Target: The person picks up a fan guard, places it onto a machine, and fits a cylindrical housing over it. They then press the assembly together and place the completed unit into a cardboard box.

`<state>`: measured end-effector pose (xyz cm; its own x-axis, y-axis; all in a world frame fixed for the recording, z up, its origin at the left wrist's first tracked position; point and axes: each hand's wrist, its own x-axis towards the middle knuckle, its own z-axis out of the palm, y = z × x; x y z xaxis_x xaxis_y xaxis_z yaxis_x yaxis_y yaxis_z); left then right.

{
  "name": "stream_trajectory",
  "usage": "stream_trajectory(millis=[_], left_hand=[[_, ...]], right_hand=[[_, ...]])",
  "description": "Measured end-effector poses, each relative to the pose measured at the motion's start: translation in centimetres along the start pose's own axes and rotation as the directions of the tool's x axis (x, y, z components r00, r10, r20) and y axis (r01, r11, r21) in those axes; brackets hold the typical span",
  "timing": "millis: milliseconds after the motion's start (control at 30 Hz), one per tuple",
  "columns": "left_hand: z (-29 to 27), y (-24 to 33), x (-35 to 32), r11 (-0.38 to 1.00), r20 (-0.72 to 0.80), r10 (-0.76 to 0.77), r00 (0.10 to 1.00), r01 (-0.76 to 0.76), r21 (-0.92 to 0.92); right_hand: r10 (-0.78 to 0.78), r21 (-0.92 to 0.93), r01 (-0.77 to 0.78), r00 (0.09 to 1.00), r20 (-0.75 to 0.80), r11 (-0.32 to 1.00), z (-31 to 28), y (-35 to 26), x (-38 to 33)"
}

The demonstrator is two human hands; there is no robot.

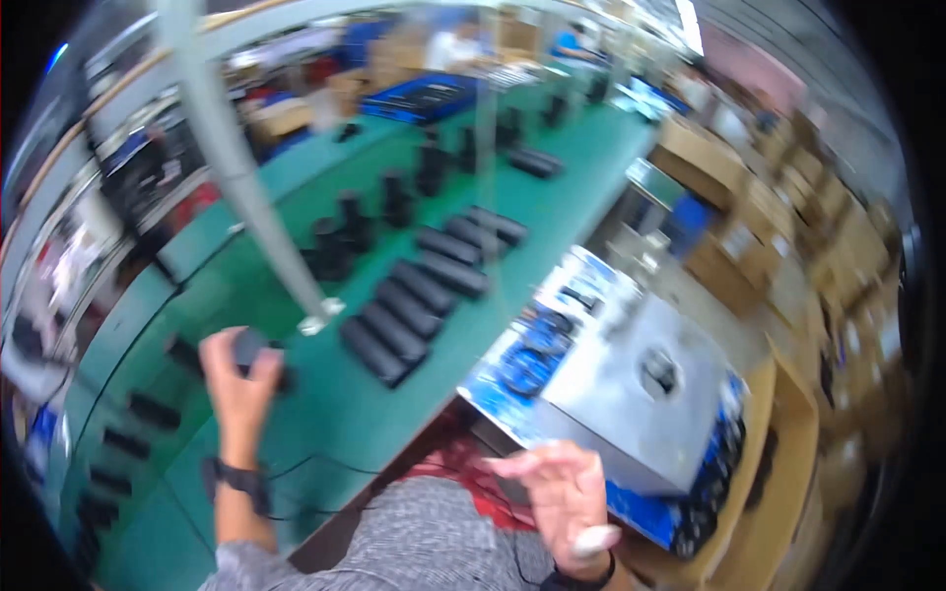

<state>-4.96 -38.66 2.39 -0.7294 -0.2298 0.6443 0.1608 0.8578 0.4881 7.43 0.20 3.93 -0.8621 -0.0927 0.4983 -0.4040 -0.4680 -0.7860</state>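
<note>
Fingers (pixel 212 350) of the left hand (pixel 236 386) curve around a dark piece (pixel 248 349), with the thumb on its right side; they are spread by its width and appear to grip it, though blur hides exactly where each fingertip touches. This piece is over the green table (pixel 330 419), near the foot of the pale post (pixel 232 177); whether its underside meets the tabletop cannot be told. Right-hand fingers are loosely open and slightly bent, pointing leftward, and nothing shows in the grasp of the right hand (pixel 567 483), which is in front of the grey shirt (pixel 424 527) and just beside the metal box (pixel 641 384). Something white (pixel 596 540) covers a digit low on that hand. Dark bands circle both wrists. To the right of the held piece, black cylinders (pixel 399 313) lie side by side on the table, with upright black pieces (pixel 396 200) standing in a row behind them. More dark pieces (pixel 126 442) line the table's left part.
</note>
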Motion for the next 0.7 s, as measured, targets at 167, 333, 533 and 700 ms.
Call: stream_trajectory(millis=[167,333,533,700], left_hand=[[-2.7,-24.7,5.6,0.957,0.013,-0.207,0.978,0.205,-0.207],[4.7,-26.4,10.4,0.988,0.313,-0.150,0.938,0.126,0.095],[5.1,-20.0,7.0,0.993,0.116,-0.120,0.986,0.121,0.002],[6.4,-16.3,6.9,0.993,-0.044,-0.109,0.993,0.107,-0.056]], right_hand=[[-0.156,0.870,0.206,0.976,-0.150,0.449,6.4,-6.4,8.8],[-0.274,0.703,0.441,0.898,-0.345,0.558,2.5,-7.5,9.1],[-0.422,0.453,0.585,0.807,-0.413,0.673,2.6,-9.2,7.5],[-0.558,0.239,0.680,0.717,-0.418,0.693,0.8,-10.6,7.0]])
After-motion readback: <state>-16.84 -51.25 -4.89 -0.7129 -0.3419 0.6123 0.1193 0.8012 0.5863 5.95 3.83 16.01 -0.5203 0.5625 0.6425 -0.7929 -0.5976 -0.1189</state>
